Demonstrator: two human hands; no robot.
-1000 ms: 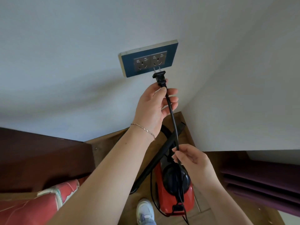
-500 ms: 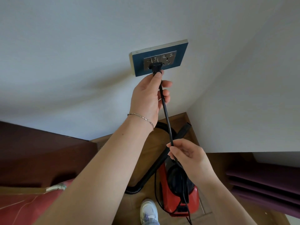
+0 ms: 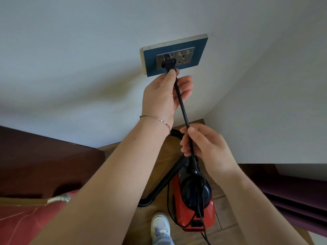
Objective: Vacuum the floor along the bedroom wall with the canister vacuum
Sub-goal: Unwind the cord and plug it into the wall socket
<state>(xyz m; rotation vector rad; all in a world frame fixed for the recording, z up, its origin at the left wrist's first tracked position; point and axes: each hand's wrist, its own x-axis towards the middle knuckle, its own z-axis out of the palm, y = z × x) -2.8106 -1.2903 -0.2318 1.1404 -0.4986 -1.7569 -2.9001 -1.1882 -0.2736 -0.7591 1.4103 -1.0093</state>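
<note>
A blue wall socket plate [image 3: 200, 48] with two grey outlets sits on the white wall. The black plug [image 3: 169, 64] is pushed into the left outlet. My left hand [image 3: 164, 98] pinches the base of the plug with thumb and fingers. The black power cord [image 3: 182, 106] runs taut from the plug down through my right hand [image 3: 203, 147], which grips it. Below, the red and black canister vacuum [image 3: 194, 200] stands on the wooden floor, its black hose and tube [image 3: 162, 184] slanting to the left.
A dark brown wooden headboard [image 3: 44, 165] and a red patterned bedspread [image 3: 26, 220] fill the lower left. Purple curtain folds [image 3: 297, 197] hang at the lower right. My white shoe [image 3: 159, 225] stands on the floor [image 3: 169, 154] beside the vacuum. The two walls meet in a corner just right of the socket.
The plug went from just below the socket into the left outlet. My left hand rose with it, and my right hand slid up along the cord.
</note>
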